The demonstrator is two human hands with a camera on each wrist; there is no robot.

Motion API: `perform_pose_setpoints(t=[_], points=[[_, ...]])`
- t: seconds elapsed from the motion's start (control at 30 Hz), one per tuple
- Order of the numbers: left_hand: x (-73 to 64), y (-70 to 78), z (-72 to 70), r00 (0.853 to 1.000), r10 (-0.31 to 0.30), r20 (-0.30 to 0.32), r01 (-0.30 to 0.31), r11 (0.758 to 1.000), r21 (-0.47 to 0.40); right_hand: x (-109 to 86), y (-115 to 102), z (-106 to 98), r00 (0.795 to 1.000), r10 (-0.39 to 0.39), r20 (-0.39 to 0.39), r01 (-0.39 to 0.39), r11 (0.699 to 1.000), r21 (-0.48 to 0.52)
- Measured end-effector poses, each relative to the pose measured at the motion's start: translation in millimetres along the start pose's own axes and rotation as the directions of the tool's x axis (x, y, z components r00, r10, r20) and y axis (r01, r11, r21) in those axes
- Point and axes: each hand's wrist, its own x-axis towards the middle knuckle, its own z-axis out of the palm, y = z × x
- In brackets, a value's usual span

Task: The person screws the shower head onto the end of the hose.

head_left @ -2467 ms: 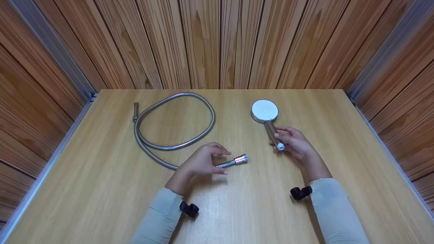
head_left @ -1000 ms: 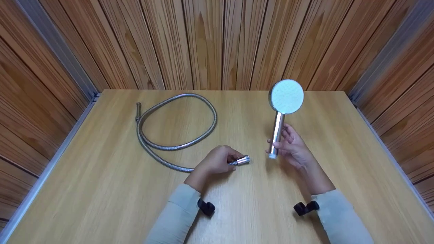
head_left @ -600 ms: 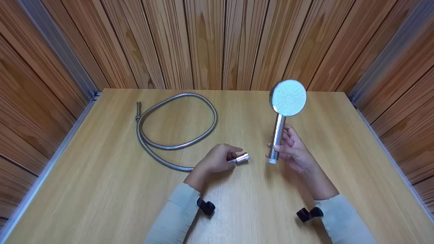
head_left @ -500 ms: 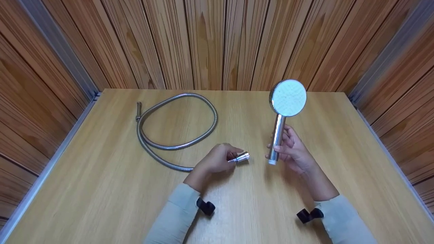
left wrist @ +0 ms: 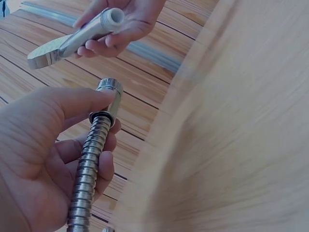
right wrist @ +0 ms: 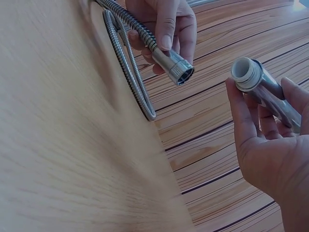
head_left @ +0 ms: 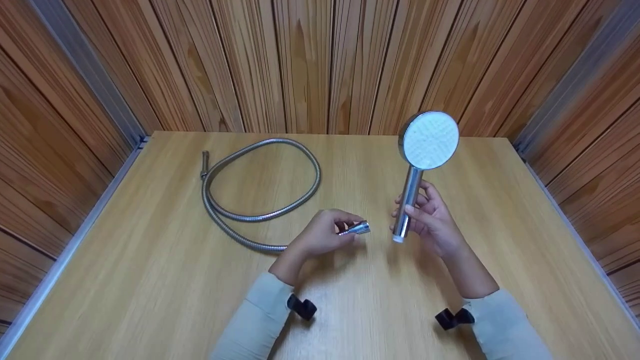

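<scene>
My left hand (head_left: 325, 232) pinches the metal shower hose (head_left: 245, 218) close to its chrome end nut (right wrist: 179, 70), thumb on one side and fingers on the other. That end is raised off the table and points right. In my right hand (head_left: 434, 222) is a chrome shower head (head_left: 431, 141), gripped by its handle (head_left: 409, 200), with the round white face up and toward me. Its white threaded end (right wrist: 245, 72) is bare and points down toward the hose nut. A gap separates nut and thread in both wrist views.
The hose's remainder lies looped on the wooden table (head_left: 150, 250), its far end fitting (head_left: 205, 162) at the back left. Wood-panelled walls (head_left: 305, 65) rise behind and on both sides. A black wrist camera (head_left: 302, 306) sits on each sleeve.
My left hand has closed its fingers on the hose and lifted the nut end. My right hand has raised the shower head off the table and tipped it upright.
</scene>
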Motion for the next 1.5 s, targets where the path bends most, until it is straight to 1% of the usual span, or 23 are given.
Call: perform_pose_setpoints(t=[0.17,0.3,0.37,0.5,0.63,0.77,0.87,1.0,1.13,1.2,1.3,1.4,1.5], points=[[-4.1,5.2,0.4,1.000,0.002,-0.020,-0.003,1.000,-0.025,0.3,0.0,4.7,0.997,-0.040,-0.071,0.035,0.996,-0.081],[-7.0,8.9,1.7,0.999,0.012,-0.036,-0.013,0.999,-0.036,0.0,-1.2,8.3,0.988,-0.068,-0.137,0.047,0.987,-0.155],[-8.4,10.7,2.2,0.999,0.018,-0.044,-0.020,0.999,-0.041,0.0,-2.8,10.3,0.983,-0.086,-0.164,0.057,0.983,-0.175],[-10.0,13.4,3.5,0.998,0.042,-0.054,-0.045,0.998,-0.052,1.1,-6.0,13.9,0.970,-0.127,-0.207,0.091,0.981,-0.173],[-12.9,17.9,4.4,0.996,0.032,-0.080,-0.037,0.997,-0.062,3.2,-7.8,18.3,0.961,-0.158,-0.225,0.122,0.978,-0.167],[-15.3,24.0,6.6,0.993,0.019,-0.119,-0.028,0.997,-0.078,3.3,-8.8,23.7,0.949,-0.187,-0.253,0.145,0.973,-0.178],[-15.6,27.9,9.6,0.986,0.026,-0.165,-0.046,0.991,-0.123,2.1,-10.5,28.2,0.937,-0.217,-0.272,0.169,0.967,-0.191],[-16.3,31.8,12.7,0.969,0.052,-0.241,-0.097,0.979,-0.180,0.4,-14.4,35.0,0.918,-0.265,-0.294,0.214,0.957,-0.194],[-17.5,34.9,13.8,0.955,0.060,-0.291,-0.122,0.972,-0.200,-0.4,-18.2,42.2,0.895,-0.306,-0.325,0.265,0.950,-0.165],[-18.1,36.8,14.2,0.950,0.050,-0.307,-0.118,0.971,-0.209,-0.3,-19.0,45.2,0.885,-0.321,-0.337,0.286,0.946,-0.151],[-18.6,40.2,16.0,0.947,0.023,-0.321,-0.095,0.973,-0.212,0.3,-18.6,48.8,0.875,-0.337,-0.348,0.308,0.941,-0.138],[-18.1,42.7,19.3,0.945,-0.014,-0.327,-0.062,0.974,-0.220,1.0,-16.8,51.7,0.870,-0.342,-0.356,0.314,0.940,-0.136],[-17.6,43.6,22.4,0.943,-0.021,-0.331,-0.057,0.973,-0.224,2.1,-14.1,54.5,0.867,-0.340,-0.364,0.314,0.941,-0.130]])
